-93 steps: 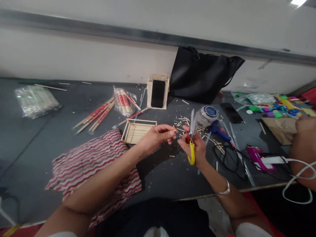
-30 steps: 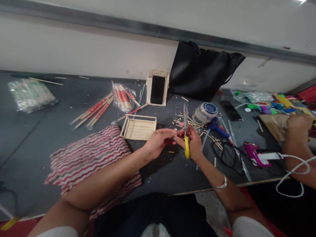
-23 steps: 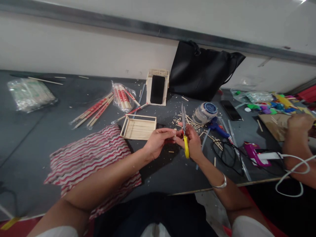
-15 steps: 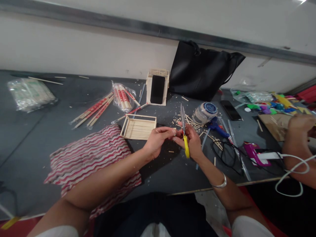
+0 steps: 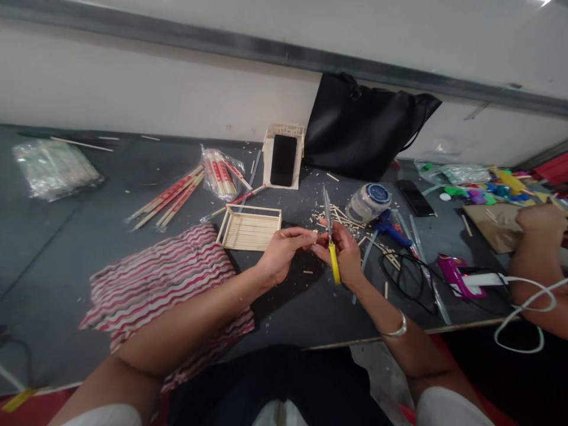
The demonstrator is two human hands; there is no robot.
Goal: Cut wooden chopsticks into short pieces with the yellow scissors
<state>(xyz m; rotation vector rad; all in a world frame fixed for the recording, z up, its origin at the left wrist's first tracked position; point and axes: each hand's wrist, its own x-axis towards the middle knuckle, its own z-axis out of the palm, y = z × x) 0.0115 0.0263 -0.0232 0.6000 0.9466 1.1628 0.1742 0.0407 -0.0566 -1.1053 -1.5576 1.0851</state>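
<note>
Scissors and stick piece, held above a dark tabletop

Left hand: thumb and fingers pinched together on the stick piece, a short pale bit at the fingertips. Long axis too small to tell.

Right hand: closed around the scissors, yellow-handled, blades pointing away from the person and looking nearly together.

Key relation: the stick piece lies just left of the right hand's fingertips and beside the scissors, the two hands meeting there or nearly so; whether the right fingers touch it cannot be told. The left hand is the nearer.

Left of and beyond the left hand: stick tray, one; long axis running left to right. Farther left, red-banded sticks, loose group.

Left of the left hand, under its forearm: striped cloth, one.

Beyond the right hand: stick offcuts, scattered; jar, one, blue-lidded.

Right of the right hand: blue glue gun, one; magenta box, one.

Brands, labels: none legible; print on the red bands and magenta box is too small to read.
</note>
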